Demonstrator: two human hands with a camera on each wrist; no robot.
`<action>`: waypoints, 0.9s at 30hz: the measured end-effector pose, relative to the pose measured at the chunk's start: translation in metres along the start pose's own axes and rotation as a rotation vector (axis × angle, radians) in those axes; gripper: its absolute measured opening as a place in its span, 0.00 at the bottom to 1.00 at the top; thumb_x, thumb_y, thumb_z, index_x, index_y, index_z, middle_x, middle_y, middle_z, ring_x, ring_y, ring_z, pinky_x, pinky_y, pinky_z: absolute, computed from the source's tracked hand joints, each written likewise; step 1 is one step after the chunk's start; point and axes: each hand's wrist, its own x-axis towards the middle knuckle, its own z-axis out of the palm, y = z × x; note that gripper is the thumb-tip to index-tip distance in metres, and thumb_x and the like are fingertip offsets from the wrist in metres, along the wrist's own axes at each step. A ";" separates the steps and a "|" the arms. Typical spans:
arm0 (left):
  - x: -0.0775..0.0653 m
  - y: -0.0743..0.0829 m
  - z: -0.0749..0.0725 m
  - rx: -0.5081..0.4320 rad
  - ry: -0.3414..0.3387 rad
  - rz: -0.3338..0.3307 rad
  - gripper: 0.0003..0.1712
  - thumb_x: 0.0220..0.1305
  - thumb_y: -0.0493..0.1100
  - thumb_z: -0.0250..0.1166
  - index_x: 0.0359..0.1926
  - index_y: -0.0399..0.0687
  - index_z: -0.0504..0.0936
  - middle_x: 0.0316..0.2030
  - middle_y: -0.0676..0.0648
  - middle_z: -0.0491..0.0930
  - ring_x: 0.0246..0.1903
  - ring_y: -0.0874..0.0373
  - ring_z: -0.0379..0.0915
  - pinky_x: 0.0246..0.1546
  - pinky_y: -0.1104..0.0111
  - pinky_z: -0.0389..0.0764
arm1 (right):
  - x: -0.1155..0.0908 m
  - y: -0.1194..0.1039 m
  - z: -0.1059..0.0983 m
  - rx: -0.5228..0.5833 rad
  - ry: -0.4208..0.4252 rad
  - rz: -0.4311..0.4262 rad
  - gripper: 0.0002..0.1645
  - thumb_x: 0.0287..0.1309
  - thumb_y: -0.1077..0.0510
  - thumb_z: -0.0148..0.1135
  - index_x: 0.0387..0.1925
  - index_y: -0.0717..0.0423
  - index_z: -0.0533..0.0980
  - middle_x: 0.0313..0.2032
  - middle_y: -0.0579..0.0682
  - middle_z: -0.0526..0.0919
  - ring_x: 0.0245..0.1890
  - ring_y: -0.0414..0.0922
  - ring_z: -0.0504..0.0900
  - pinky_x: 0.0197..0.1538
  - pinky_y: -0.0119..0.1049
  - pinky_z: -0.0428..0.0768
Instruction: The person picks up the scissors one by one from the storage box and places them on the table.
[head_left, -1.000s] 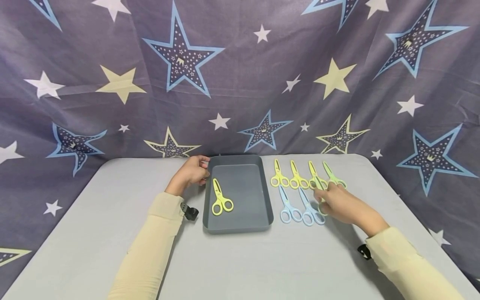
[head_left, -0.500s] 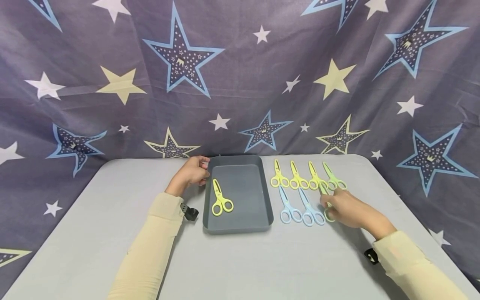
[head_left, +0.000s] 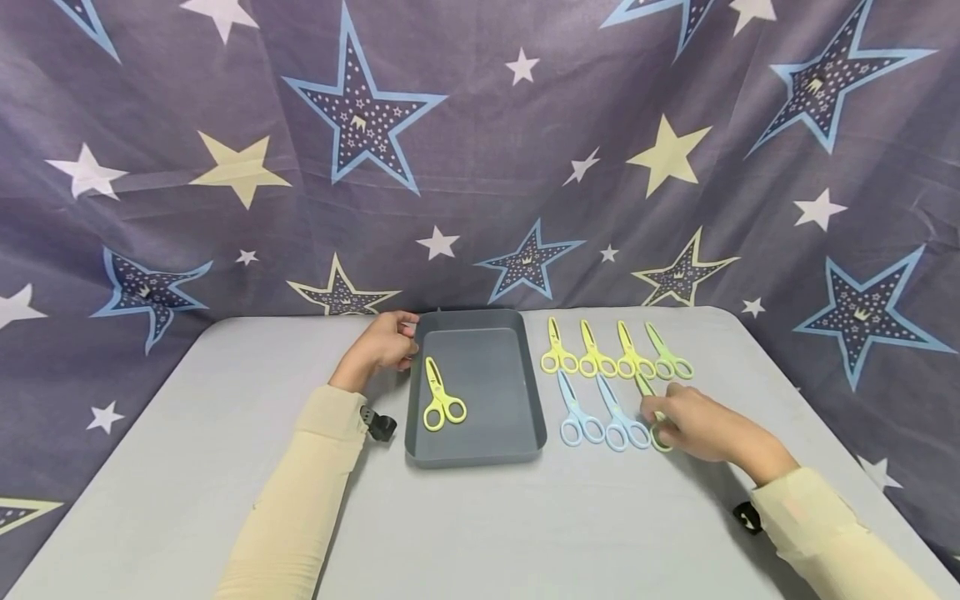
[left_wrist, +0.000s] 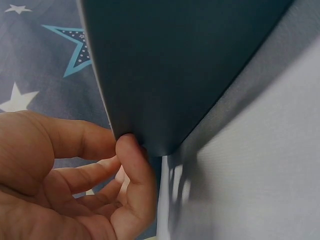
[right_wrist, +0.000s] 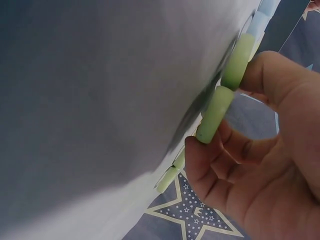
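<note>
My left hand [head_left: 386,340] pinches the far left corner of a dark grey tray [head_left: 495,396], thumb against the outer wall in the left wrist view. A pair of yellow scissors [head_left: 441,394] lies inside the tray, on its left side. To the right, my right hand [head_left: 701,423] holds a pair of light green scissors [head_left: 643,383] by the handles, blades pointing away. In the right wrist view, thumb and fingertips are on the green handle loops [right_wrist: 215,114], close to the tabletop. These scissors line up beside two pairs of blue scissors [head_left: 617,408].
Behind the blue pairs lies a far row: three yellow scissors [head_left: 590,346] and another green pair [head_left: 662,346]. A light grey cloth covers the table [head_left: 480,533]. A star-patterned curtain [head_left: 480,150] hangs along its back edge.
My right hand has moved right and slightly nearer with the green scissors, from overlapping the blue handles to a spot right of them. My left hand and the tray have stayed put.
</note>
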 end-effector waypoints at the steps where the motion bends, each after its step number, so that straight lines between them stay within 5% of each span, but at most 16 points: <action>1: 0.000 0.000 0.000 0.000 0.000 0.000 0.38 0.58 0.24 0.54 0.72 0.32 0.63 0.53 0.35 0.68 0.27 0.57 0.72 0.26 0.67 0.83 | 0.000 0.000 0.000 0.001 0.000 -0.001 0.19 0.55 0.67 0.67 0.27 0.42 0.68 0.24 0.40 0.63 0.29 0.39 0.61 0.30 0.31 0.63; 20: -0.002 0.002 0.000 0.001 0.010 0.005 0.39 0.58 0.23 0.55 0.73 0.33 0.63 0.51 0.36 0.68 0.30 0.57 0.73 0.26 0.69 0.84 | 0.003 -0.002 -0.005 0.067 -0.102 0.118 0.11 0.56 0.64 0.66 0.34 0.44 0.75 0.28 0.43 0.70 0.30 0.40 0.66 0.32 0.33 0.70; 27: -0.001 0.001 0.000 0.001 0.006 -0.001 0.38 0.59 0.24 0.55 0.73 0.33 0.63 0.54 0.34 0.68 0.30 0.57 0.73 0.26 0.69 0.84 | 0.007 -0.003 -0.011 0.015 -0.018 0.058 0.12 0.53 0.66 0.67 0.36 0.48 0.78 0.29 0.44 0.72 0.30 0.41 0.68 0.32 0.35 0.71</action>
